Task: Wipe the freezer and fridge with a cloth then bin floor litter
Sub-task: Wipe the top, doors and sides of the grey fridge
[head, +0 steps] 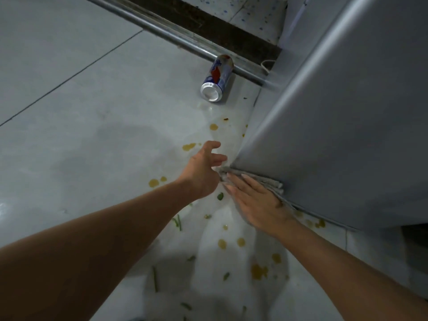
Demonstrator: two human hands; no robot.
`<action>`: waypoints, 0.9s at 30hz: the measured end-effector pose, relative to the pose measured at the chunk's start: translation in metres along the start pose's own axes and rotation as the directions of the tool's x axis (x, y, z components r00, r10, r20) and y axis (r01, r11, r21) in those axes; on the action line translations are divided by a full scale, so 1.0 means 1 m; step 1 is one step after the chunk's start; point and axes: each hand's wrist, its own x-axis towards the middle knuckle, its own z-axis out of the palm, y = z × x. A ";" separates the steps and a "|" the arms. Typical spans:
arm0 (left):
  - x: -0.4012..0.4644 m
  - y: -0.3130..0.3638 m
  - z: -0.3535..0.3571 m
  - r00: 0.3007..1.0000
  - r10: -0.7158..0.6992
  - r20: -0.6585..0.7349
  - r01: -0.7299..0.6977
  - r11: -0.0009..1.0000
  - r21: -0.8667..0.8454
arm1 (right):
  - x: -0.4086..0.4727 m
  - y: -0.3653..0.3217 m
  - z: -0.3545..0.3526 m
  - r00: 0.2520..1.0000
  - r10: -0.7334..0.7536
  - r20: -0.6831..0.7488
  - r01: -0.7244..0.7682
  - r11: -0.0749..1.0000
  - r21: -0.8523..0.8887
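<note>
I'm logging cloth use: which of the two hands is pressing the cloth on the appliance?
The right hand: it lies flat on the grey cloth at the appliance's lower edge. The left hand is open beside it, holding nothing.

Lighting: dim, cool grey-blue overall. Brightest zone: pale glossy floor tiles (pixel 231 228) at lower centre, which carried a soft sheen. Shadows: a broad diffuse patch lay on the floor at centre-left; the left forearm (pixel 69 251) was heavily underexposed. Glare: small highlight on the drink can (pixel 216 78) end. Sharpness: soft throughout, lower edge blurred. Distortion: wide-angle bending of the metal rail (pixel 173 33) and fridge (pixel 347 112) edges.
</note>
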 end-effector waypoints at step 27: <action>-0.046 0.030 0.078 0.961 0.096 -0.260 -0.039 0.976 0.216 | -0.130 0.102 -0.034 0.838 0.249 -0.485 -0.248 0.966 0.067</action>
